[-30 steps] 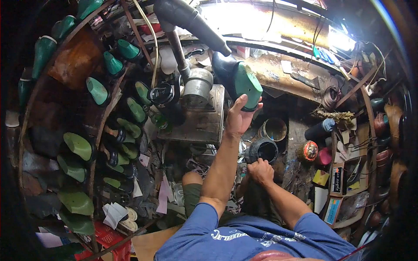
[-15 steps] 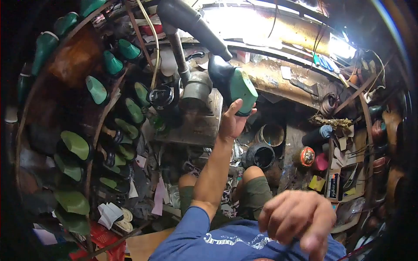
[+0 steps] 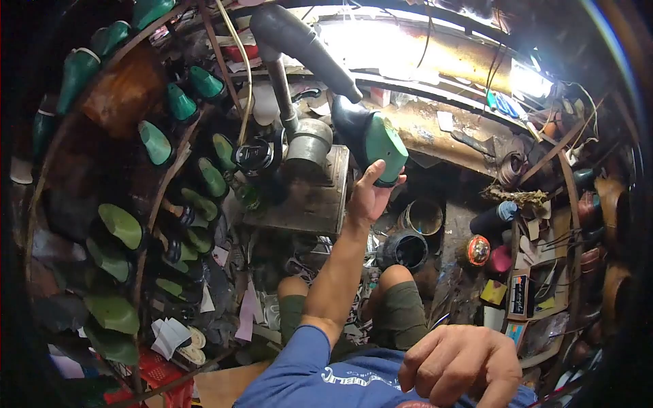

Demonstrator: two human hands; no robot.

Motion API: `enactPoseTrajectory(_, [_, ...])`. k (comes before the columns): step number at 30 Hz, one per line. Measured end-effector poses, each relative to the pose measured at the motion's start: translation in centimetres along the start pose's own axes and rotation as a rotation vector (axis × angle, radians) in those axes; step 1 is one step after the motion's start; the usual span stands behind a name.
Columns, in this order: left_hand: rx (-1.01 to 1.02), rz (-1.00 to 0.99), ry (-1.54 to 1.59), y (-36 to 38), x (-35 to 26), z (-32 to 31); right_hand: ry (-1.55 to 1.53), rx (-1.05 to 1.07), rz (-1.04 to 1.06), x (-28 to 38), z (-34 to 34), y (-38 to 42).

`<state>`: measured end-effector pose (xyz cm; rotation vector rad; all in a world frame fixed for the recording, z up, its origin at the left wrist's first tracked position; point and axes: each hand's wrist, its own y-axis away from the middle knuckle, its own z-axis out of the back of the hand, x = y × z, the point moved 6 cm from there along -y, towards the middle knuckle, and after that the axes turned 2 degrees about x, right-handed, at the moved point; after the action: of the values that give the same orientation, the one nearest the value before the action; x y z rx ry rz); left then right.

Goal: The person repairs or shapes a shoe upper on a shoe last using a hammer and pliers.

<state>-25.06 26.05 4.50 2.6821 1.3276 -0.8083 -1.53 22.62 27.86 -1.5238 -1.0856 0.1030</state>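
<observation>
My left hand grips a shoe last with a black upper on it. Its green heel end faces me, and the thumb presses against its lower edge. The black toe part points away, close by the end of a thick dark metal arm. That arm rises from a metal post on a wooden block. Near the camera, my right hand is held before my chest with its fingers curled in. I cannot tell what is in it.
Several green shoe lasts hang on racks at my left. Two round tins stand beyond my right knee. A red-orange ball-like item and a box of bits lie at the right. A bright lamp lights the bench behind.
The view has shifted slightly. My right hand has dropped a little and turned, its fingers still curled. My left hand keeps hold of the shoe last in nearly the same place.
</observation>
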Motion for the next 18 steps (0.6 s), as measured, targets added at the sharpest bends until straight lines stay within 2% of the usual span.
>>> enactPoseTrajectory(4, [0.009,-0.008,0.013,-0.2,0.1,-0.1,-0.019,0.108,-0.025,0.2,-0.1,0.3])
enactPoseTrajectory(6, [-0.022,0.001,0.009,-0.2,0.3,0.0,0.036,-0.043,0.013,0.6,0.1,0.5])
enactPoseTrajectory(10, [-0.049,-0.009,0.012,-0.3,0.2,0.0,0.007,-0.073,0.007,0.6,-0.2,0.2])
enactPoseTrajectory(12, [-0.017,-0.006,0.010,-0.4,0.4,-0.1,0.031,0.103,-0.051,0.6,-0.3,0.9])
enactPoseTrajectory(15, [-0.051,0.007,0.004,-0.5,0.5,0.1,0.038,0.190,-0.062,0.8,1.0,1.0])
enactPoseTrajectory(18, [-0.051,-0.001,-0.016,-0.5,0.2,-0.2,0.467,-0.108,-0.086,1.1,5.1,3.3])
